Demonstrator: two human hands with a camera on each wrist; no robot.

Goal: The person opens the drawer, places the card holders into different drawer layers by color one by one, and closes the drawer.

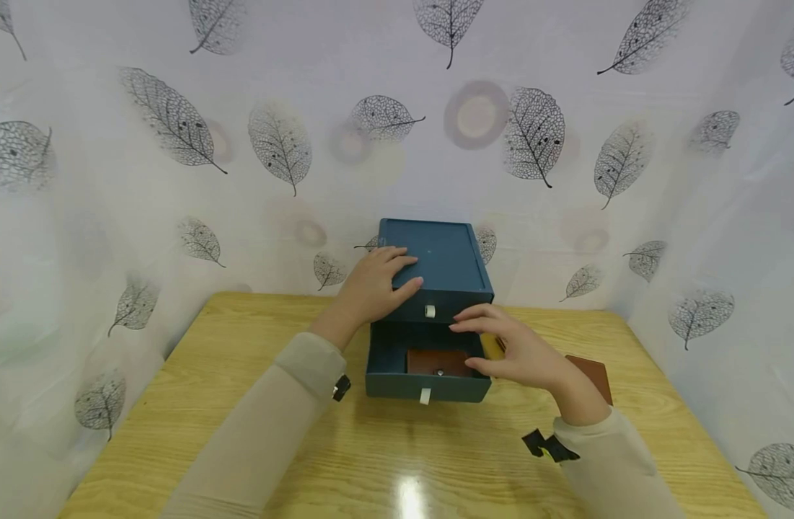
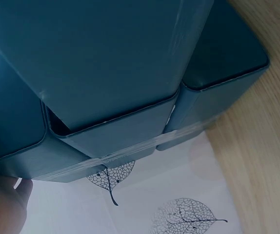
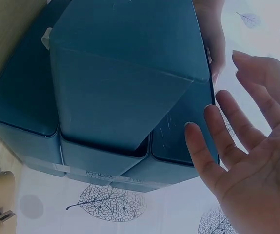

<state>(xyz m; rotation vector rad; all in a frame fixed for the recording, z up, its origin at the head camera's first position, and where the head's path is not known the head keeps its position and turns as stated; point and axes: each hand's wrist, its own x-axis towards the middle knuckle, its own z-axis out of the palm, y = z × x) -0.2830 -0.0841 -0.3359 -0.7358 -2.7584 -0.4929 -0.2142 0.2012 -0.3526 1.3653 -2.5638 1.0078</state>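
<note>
A blue drawer box point(image 1: 435, 252) stands near the back of the table, with one drawer point(image 1: 378, 364) pulled out toward me. Inside that drawer lies a brown wallet-like case point(image 1: 429, 360) with a small snap. My left hand point(image 1: 373, 288) rests on the left part of the box top, fingers extended. Over the right side of the pulled-out drawer hovers my right hand point(image 1: 516, 349), fingers spread and slightly bent, holding nothing. In the right wrist view, the right hand's fingers point(image 3: 228, 139) overlap the box's side.
To the right, partly behind my right forearm, a flat brown item point(image 1: 594, 378) lies on the wooden table point(image 1: 254, 353). A yellowish item point(image 1: 492, 346) shows beside the box, behind the right hand. A leaf-patterned curtain point(image 1: 345, 65) hangs along the back and sides.
</note>
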